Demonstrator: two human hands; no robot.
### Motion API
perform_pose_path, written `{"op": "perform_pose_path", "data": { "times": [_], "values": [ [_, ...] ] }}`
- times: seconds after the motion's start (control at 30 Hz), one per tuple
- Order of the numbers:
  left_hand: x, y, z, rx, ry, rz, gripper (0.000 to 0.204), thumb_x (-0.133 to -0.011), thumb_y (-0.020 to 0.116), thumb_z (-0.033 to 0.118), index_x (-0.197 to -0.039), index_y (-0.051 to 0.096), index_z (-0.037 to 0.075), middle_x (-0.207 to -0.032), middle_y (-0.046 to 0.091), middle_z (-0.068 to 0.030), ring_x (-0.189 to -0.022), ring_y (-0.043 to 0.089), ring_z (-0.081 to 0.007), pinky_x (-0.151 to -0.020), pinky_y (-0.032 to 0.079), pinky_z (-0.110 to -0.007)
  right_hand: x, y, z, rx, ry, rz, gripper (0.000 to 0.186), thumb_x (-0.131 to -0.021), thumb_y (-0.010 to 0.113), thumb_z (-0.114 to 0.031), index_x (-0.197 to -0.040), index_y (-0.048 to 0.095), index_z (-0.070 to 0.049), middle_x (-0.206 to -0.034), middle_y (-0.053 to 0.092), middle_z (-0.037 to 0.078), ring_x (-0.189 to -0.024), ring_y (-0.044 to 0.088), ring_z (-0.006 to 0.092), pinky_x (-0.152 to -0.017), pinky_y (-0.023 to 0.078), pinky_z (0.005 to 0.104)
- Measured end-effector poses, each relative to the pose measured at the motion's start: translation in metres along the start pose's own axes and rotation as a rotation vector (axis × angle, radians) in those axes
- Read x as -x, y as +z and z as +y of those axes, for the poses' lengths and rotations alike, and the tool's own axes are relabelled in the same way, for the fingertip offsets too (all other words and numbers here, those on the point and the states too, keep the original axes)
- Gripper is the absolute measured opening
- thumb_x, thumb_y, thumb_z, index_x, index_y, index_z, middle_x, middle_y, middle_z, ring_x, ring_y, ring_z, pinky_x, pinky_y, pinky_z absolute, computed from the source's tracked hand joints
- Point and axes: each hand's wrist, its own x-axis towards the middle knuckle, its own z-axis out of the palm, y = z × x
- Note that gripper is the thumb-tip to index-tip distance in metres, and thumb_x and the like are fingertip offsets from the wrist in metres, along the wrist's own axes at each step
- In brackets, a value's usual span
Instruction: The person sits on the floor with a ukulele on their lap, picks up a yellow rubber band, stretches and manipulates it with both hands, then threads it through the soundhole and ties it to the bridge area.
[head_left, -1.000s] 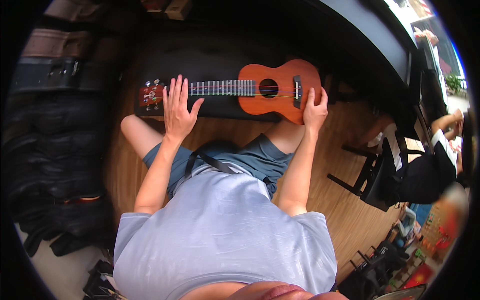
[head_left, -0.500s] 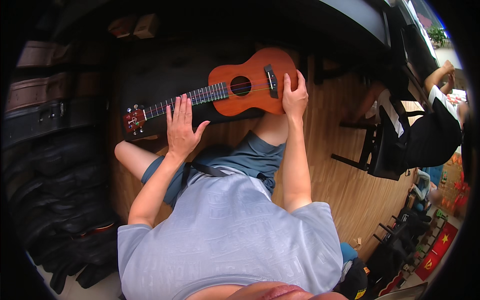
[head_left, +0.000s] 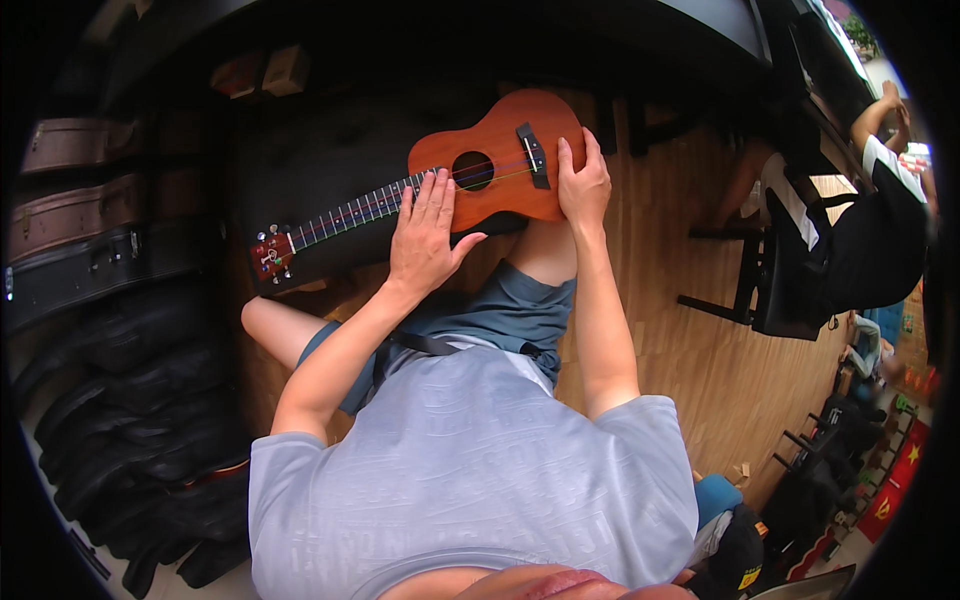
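An orange-brown wooden ukulele (head_left: 534, 196) lies slanted on a black padded bench (head_left: 310, 165), its headstock at the lower left and its body at the upper right. My left hand (head_left: 425, 230) rests open, fingers outstretched, on the fretboard where it meets the body, just left of the soundhole. Thumb and fingers of my right hand (head_left: 585, 180) grip the rounded bottom end of the body beside the bridge.
Stacked instrument cases (head_left: 100, 280) line the left side. At the right, another person (head_left: 870, 255) in black and white sits by a black piano-like piece (head_left: 720, 30). Small boxes (head_left: 285, 70) stand beyond the bench. Wooden floor (head_left: 650, 330) lies around my legs.
My left hand has slid rightward along the neck from near the headstock toward the body. The ukulele has tilted, headstock lower, and shifted left in view. My right hand stays on it.
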Motion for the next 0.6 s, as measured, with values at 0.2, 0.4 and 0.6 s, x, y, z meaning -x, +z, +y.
{"op": "perform_pose_path", "data": {
  "times": [0.2, 0.4, 0.6],
  "values": [
    [-0.025, 0.011, 0.022, 0.021, 0.086, -0.028, 0.091, -0.088, 0.058, 0.061, -0.145, 0.038, -0.008, -0.155, 0.035, -0.0198, -0.147, 0.029, -0.0318, -0.119, 0.022, -0.049, -0.001, 0.001, 0.002, 0.028, -0.033, 0.026, 0.053, -0.096, 0.058, -0.041, -0.134, 0.055, -0.005, -0.12, 0.064, 0.023, -0.111, 0.061, 0.04, -0.094, 0.049, 0.0464],
    [-0.052, 0.019, 0.044, 0.099, 0.143, -0.02, 0.094, -0.088, 0.057, 0.063, -0.146, 0.037, -0.008, -0.155, 0.035, -0.0211, -0.147, 0.029, -0.0324, -0.119, 0.023, -0.047, 0.0, 0.003, 0.006, 0.036, -0.063, 0.056, 0.051, -0.096, 0.058, -0.04, -0.133, 0.056, -0.005, -0.118, 0.065, 0.023, -0.11, 0.062, 0.0402, -0.093, 0.049, 0.0468],
    [-0.069, 0.026, 0.056, 0.106, 0.187, 0.002, 0.094, -0.087, 0.057, 0.064, -0.144, 0.04, -0.008, -0.153, 0.037, -0.0217, -0.145, 0.032, -0.0322, -0.119, 0.024, -0.046, -0.001, 0.004, 0.007, 0.034, -0.068, 0.062, 0.051, -0.095, 0.058, -0.04, -0.133, 0.056, -0.006, -0.119, 0.064, 0.023, -0.11, 0.062, 0.0399, -0.093, 0.049, 0.0466]
  ]
}}
